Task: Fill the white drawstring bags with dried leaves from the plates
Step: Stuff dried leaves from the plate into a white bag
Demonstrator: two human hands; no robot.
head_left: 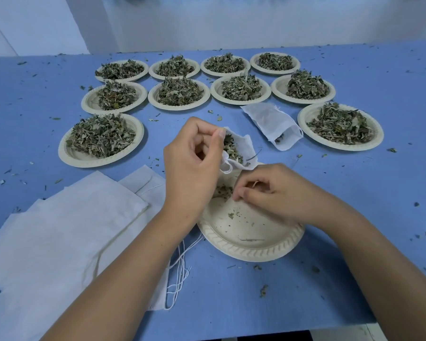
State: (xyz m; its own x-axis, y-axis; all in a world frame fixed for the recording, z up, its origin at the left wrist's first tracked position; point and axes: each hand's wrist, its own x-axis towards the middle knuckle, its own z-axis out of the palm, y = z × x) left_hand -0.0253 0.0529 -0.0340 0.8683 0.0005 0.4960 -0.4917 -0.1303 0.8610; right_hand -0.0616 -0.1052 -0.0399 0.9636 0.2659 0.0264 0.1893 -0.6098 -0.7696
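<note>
White drawstring bag [242,143] is held up over the far rim of the near plate [251,252]. Its mouth is pinched open at the rim by thumb and forefinger of the left hand [192,156]. Dried leaves [231,150] are seen inside the mouth. The right hand [271,195] is laid on the near plate, fingers curled down at a small leftover clump [223,191]; whether anything is actually pinched cannot be told. Only crumbs are seen on the rest of that plate. A second bag [272,124], stuffed, is laid flat on the blue table [354,193], just beside the heaped right plate [340,147]. Another heaped left plate [84,161] is set opposite, and two rows of plates [180,108], four each, all heaped, are set behind. A stack of empty bags [71,217] is spread at near left, with cords [180,267] trailing out beside the left forearm.
</note>
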